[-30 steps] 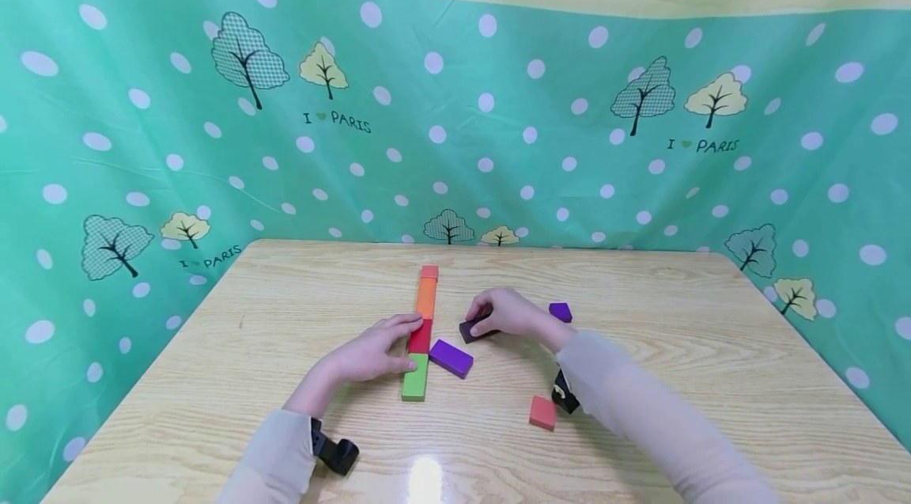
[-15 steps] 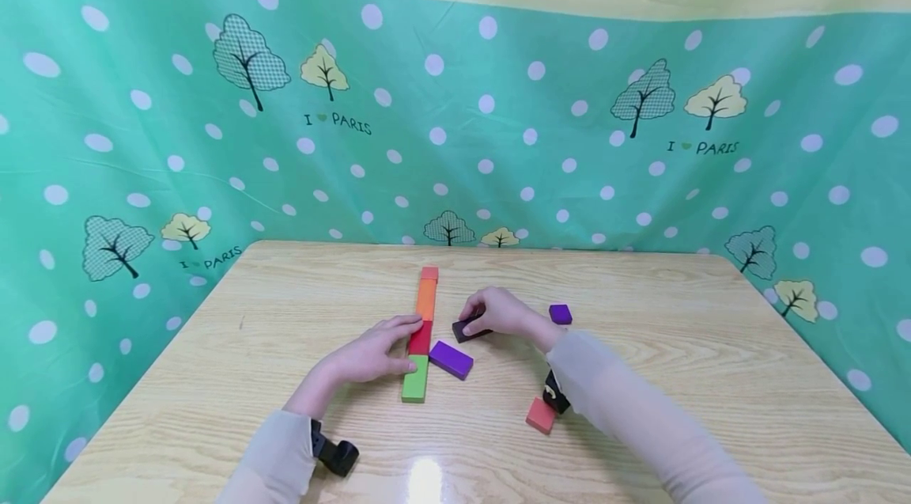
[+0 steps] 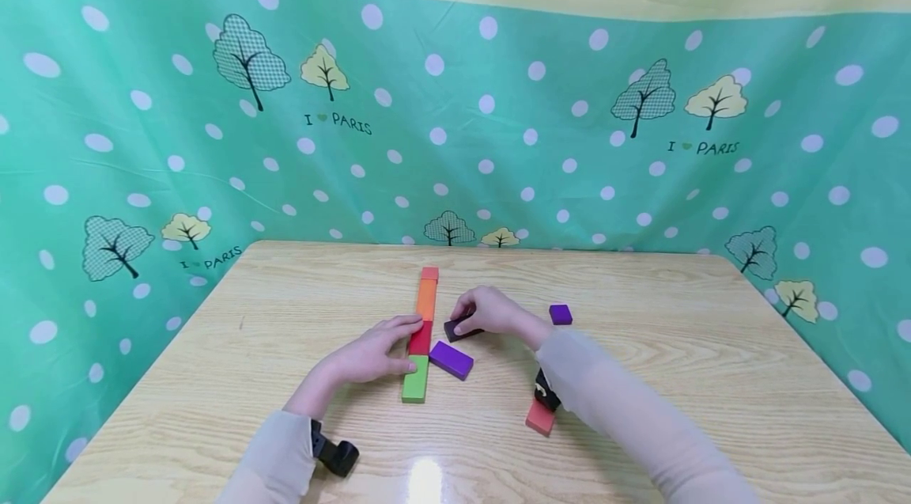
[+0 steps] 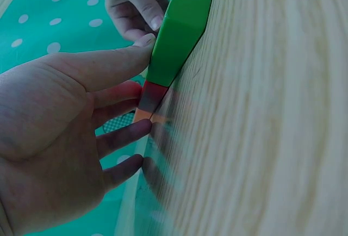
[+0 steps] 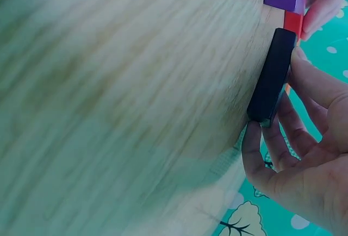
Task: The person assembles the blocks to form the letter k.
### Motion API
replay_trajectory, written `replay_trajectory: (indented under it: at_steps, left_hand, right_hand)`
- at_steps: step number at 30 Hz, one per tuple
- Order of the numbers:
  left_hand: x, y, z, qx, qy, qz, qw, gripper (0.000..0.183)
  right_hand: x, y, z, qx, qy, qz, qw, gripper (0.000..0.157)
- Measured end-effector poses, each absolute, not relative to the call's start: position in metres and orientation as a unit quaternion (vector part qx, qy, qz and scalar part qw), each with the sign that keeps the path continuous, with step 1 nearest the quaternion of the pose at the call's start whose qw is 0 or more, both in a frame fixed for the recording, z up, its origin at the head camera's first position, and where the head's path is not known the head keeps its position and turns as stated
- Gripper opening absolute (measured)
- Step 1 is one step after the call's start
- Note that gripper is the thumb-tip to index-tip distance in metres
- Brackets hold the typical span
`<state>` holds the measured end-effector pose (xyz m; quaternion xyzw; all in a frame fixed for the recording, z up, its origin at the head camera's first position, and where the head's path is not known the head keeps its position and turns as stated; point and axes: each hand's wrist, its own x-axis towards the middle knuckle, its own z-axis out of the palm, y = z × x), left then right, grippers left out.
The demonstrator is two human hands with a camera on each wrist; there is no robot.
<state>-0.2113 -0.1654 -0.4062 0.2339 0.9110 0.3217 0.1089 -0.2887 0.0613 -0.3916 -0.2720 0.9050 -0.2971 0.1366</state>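
A row of blocks runs away from me along the table in the head view: a green block (image 3: 415,387), a red block (image 3: 421,339), an orange block (image 3: 425,300) and a coral block (image 3: 429,273) at the far end. My left hand (image 3: 368,352) rests at the row's left side, thumb touching the green block, fingertips by the red one; its fingers look loosely extended in the left wrist view. To the right of the row, my right hand (image 3: 493,309) grips a black block (image 5: 273,75) between thumb and fingers, low over the table. A purple block (image 3: 451,360) lies slanted against the row's right side.
A small purple block (image 3: 560,314) lies beyond my right forearm. A loose coral block (image 3: 539,418) lies under the right wrist camera (image 3: 546,391), partly hidden. A green dotted curtain (image 3: 484,132) hangs behind the wooden table (image 3: 676,290).
My right hand has moved left with the black block, closer to the row. The loose coral block has shifted slightly left and is now partly covered by the wrist camera. My left hand stays still.
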Motion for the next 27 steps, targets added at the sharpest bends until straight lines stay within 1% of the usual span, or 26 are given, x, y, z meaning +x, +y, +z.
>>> replay_trajectory:
  at_steps: [27]
  left_hand:
    - [-0.212, -0.166, -0.408, 0.234, 0.909, 0.327, 0.110, 0.069]
  right_hand:
    - [-0.290, 0.044, -0.391, -0.295, 0.903, -0.282, 0.137, 0.015]
